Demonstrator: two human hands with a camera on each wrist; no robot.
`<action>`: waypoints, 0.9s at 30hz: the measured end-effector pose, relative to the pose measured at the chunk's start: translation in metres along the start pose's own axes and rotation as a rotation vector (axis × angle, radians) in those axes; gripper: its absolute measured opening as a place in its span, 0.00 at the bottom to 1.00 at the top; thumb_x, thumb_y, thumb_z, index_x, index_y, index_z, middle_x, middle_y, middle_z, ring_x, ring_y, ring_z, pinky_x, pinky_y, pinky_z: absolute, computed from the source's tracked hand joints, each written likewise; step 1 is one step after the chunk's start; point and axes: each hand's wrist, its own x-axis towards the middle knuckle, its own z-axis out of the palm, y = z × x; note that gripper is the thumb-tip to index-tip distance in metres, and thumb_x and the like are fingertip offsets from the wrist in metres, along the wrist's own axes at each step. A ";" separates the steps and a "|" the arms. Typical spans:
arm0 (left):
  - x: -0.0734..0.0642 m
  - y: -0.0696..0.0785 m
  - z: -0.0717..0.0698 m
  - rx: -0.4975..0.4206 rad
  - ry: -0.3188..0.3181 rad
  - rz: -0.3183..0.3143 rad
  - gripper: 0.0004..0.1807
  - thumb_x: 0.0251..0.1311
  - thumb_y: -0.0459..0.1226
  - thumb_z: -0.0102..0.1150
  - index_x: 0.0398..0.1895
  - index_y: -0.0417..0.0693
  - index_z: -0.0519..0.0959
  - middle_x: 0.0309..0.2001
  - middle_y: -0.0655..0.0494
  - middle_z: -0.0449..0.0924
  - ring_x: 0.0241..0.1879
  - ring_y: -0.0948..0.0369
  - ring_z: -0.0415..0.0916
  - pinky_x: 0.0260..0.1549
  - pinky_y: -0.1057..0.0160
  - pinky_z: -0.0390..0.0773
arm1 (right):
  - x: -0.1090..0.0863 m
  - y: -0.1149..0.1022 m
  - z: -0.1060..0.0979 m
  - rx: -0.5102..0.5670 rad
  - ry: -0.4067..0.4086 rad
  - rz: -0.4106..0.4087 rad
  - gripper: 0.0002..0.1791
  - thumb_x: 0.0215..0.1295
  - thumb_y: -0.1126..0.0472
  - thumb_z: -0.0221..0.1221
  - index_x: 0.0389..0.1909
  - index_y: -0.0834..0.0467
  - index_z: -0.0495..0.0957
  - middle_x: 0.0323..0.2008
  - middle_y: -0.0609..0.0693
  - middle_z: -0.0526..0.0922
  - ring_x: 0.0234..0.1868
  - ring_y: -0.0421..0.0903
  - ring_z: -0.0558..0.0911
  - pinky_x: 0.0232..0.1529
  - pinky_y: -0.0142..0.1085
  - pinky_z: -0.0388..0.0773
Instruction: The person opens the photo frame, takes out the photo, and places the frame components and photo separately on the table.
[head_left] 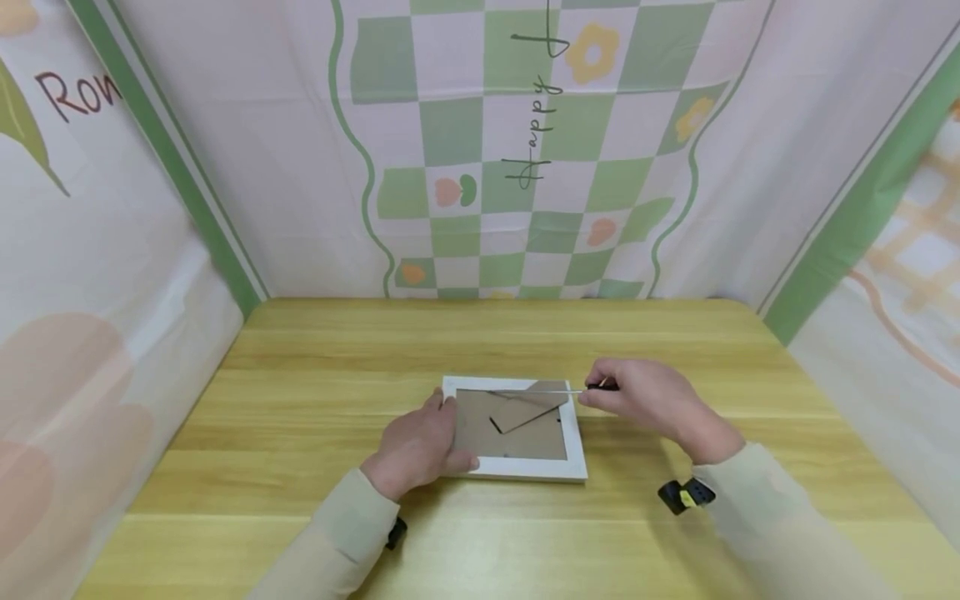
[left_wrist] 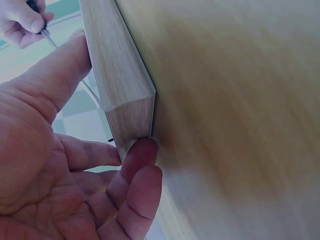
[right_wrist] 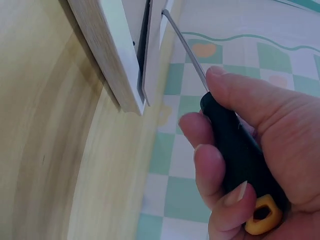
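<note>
A white picture frame (head_left: 576, 450) lies back up on the wooden table, showing its brown backing board (head_left: 472, 429). A stand flap (head_left: 528, 408) on the board is lifted at a slant. My left hand (head_left: 416, 446) grips the frame's left side, thumb over the near edge; the left wrist view has fingertips (left_wrist: 142, 155) curled at a wood-grained corner. My right hand (head_left: 656, 400), right of the frame, holds a screwdriver (right_wrist: 240, 155) by its dark handle with a yellow end. Its thin shaft reaches left across the far part of the frame, the tip close to the board.
The wooden table (head_left: 315, 350) runs back to a hanging cloth (head_left: 450, 133) with green and white checks. More printed cloth (head_left: 135, 275) hangs at the left side. A black wrist device (head_left: 686, 496) sits below the right sleeve.
</note>
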 end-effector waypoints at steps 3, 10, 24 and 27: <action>0.000 0.000 -0.001 0.002 -0.003 0.000 0.52 0.60 0.60 0.70 0.76 0.34 0.64 0.79 0.34 0.57 0.47 0.46 0.85 0.23 0.60 0.77 | 0.002 0.000 -0.002 -0.007 -0.003 0.015 0.06 0.69 0.46 0.67 0.37 0.43 0.85 0.34 0.35 0.86 0.34 0.34 0.82 0.37 0.40 0.80; 0.000 0.001 -0.002 -0.005 -0.006 0.001 0.52 0.60 0.60 0.71 0.76 0.34 0.65 0.79 0.34 0.57 0.46 0.47 0.85 0.23 0.60 0.77 | 0.011 0.007 -0.007 0.024 -0.065 0.024 0.09 0.70 0.45 0.66 0.38 0.45 0.86 0.33 0.36 0.86 0.34 0.35 0.81 0.37 0.39 0.79; 0.001 0.001 0.000 0.001 0.000 0.006 0.52 0.59 0.60 0.71 0.75 0.34 0.66 0.79 0.34 0.58 0.53 0.45 0.84 0.27 0.59 0.80 | 0.044 0.031 -0.020 0.306 -0.311 0.092 0.14 0.70 0.48 0.67 0.38 0.55 0.86 0.36 0.48 0.83 0.37 0.51 0.79 0.33 0.39 0.80; 0.001 0.001 0.000 0.006 0.001 0.006 0.52 0.59 0.60 0.71 0.75 0.34 0.66 0.79 0.34 0.58 0.53 0.46 0.84 0.27 0.59 0.80 | 0.049 0.035 -0.021 0.333 -0.341 0.100 0.13 0.70 0.50 0.67 0.35 0.57 0.85 0.34 0.48 0.82 0.37 0.50 0.78 0.32 0.38 0.79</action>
